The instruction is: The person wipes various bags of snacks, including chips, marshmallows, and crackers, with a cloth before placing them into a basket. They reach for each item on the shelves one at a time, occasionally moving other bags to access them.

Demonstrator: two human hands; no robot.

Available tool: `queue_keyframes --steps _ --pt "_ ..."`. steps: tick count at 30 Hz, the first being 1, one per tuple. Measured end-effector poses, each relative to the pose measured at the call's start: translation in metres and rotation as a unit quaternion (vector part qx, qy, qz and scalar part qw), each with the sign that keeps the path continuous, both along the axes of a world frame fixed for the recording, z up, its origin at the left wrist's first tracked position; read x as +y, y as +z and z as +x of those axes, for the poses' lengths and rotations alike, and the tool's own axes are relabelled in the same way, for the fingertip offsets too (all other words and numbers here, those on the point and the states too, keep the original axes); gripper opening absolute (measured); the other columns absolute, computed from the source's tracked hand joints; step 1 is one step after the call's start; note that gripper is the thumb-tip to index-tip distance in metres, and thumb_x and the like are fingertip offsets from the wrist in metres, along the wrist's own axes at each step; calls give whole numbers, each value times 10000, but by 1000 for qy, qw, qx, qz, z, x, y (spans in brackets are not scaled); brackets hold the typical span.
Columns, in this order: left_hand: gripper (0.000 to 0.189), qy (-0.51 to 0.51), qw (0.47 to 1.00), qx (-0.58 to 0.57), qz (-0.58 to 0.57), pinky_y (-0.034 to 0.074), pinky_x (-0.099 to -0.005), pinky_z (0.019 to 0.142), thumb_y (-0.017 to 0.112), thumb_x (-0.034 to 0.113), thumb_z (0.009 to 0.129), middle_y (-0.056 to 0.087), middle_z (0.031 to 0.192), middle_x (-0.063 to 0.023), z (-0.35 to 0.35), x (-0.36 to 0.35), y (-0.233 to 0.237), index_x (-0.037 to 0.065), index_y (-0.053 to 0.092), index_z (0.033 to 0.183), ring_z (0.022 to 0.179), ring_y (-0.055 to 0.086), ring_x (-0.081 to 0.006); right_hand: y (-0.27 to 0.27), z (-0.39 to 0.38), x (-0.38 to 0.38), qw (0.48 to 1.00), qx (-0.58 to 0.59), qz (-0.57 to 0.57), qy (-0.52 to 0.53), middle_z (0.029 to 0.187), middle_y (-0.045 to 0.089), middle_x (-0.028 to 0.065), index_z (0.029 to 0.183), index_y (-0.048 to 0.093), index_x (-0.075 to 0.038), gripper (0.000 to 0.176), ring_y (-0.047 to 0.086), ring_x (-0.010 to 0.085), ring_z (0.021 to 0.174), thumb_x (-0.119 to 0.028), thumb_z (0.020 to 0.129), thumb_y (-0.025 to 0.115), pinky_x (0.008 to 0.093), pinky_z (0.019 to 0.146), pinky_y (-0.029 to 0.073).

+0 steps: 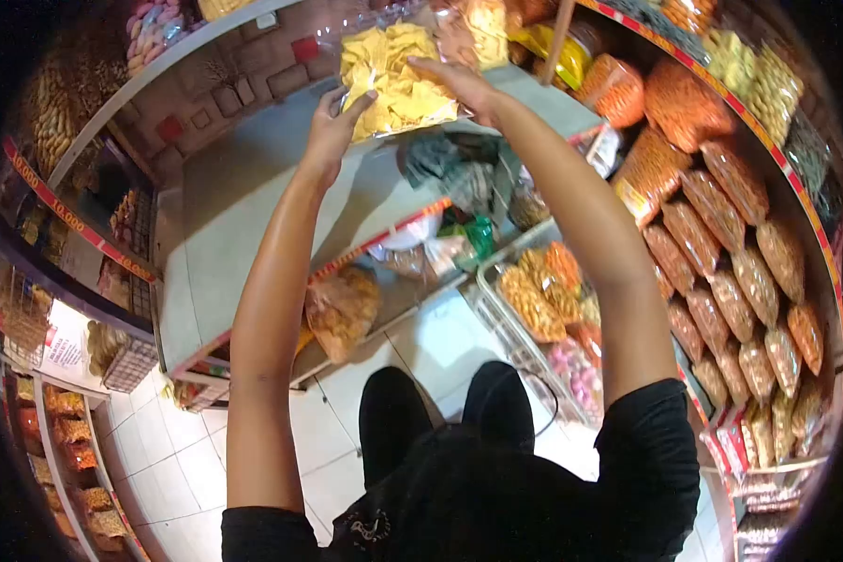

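A clear plastic bag of yellow chips is held up over the far part of the grey shelf top. My left hand grips its lower left edge, thumb across the front and the other fingers partly hidden. On the right side, my right hand has its fingers laid over the bag's face, closed on that edge. Another clear bag with pale yellow contents stands just behind and to the right of it.
Packed snack bags fill the right-hand rack. A crate of bagged snacks stands on the tiled floor by my feet. Under the shelf top lie a bag of brown snacks and crumpled plastic bags. More racks line the left.
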State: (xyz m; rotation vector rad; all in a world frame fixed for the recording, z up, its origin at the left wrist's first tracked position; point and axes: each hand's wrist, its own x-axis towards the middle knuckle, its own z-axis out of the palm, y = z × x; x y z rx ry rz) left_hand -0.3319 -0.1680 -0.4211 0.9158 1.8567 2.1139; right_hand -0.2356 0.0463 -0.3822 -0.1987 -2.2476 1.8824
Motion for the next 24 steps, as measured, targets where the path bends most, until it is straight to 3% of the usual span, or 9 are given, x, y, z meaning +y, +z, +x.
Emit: queue_keyframes --steps 1,5,10,13,14,15,17,18,24 --pt "817 -11 1000 2 5 389 -328 1080 804 353 851 528 1391 -231 19 -1 3 -97 407 1404 1297 509 -256 3 25 -4 998 -7 -47 39 1408 582 108 1423 528 -72 816 595 182 1240 -637 848 658 318 1065 434" --pt "791 -60 998 30 4 371 -345 1102 779 309 878 501 1429 -211 115 1 6 -80 384 1442 1298 508 -235 -12 123 -2 997 3 -82 -10 1251 684 64 1335 578 -81 595 701 151 1051 -519 936 631 297 935 562" --pt "760 -190 980 18 -56 441 -343 1029 770 320 884 519 1429 -171 210 30 2 -42 402 1442 1275 533 -227 -27 255 13 989 35 -128 -59 1238 680 92 1317 570 -48 589 705 183 1039 -467 919 682 307 927 573" --pt "771 -263 956 27 -131 456 -353 946 751 413 883 556 1407 -120 238 73 -30 21 424 1461 1221 555 -207 -44 322 31 980 42 -83 -173 1185 683 84 1314 563 -28 620 689 173 1038 -445 886 727 313 920 565" --pt "770 -312 942 11 -126 461 -363 964 750 397 890 582 1368 -114 263 75 -25 28 413 1476 1214 554 -200 -52 334 40 968 45 -18 -248 1174 677 84 1313 562 -23 632 667 163 1038 -436 872 746 315 909 554" --pt "755 -351 932 35 -86 460 -379 992 736 371 909 581 1348 -107 257 104 -62 51 390 1499 1206 557 -196 -59 361 49 976 34 -14 -216 1187 668 89 1331 546 -22 652 646 163 1034 -433 869 751 321 899 531" --pt "713 -408 900 -6 -155 450 -391 1021 721 355 925 571 1338 -105 282 115 -71 71 395 1492 1210 560 -198 -87 398 75 948 -19 91 -305 1207 662 92 1332 552 -16 630 639 175 1034 -412 880 739 334 894 514" --pt "660 -420 895 -31 -147 450 -384 1027 696 362 946 555 1356 -102 280 137 -106 83 412 1471 1215 565 -209 -99 421 84 945 -18 116 -305 1210 662 100 1344 544 -4 699 634 191 1046 -448 848 759 345 905 500" --pt "576 -478 833 -79 -268 490 -344 941 635 430 980 581 1330 -63 331 165 -161 87 476 1415 1182 606 -194 -137 522 88 858 -234 179 -421 1139 687 184 1338 512 51 940 682 267 977 -564 705 838 343 862 538"
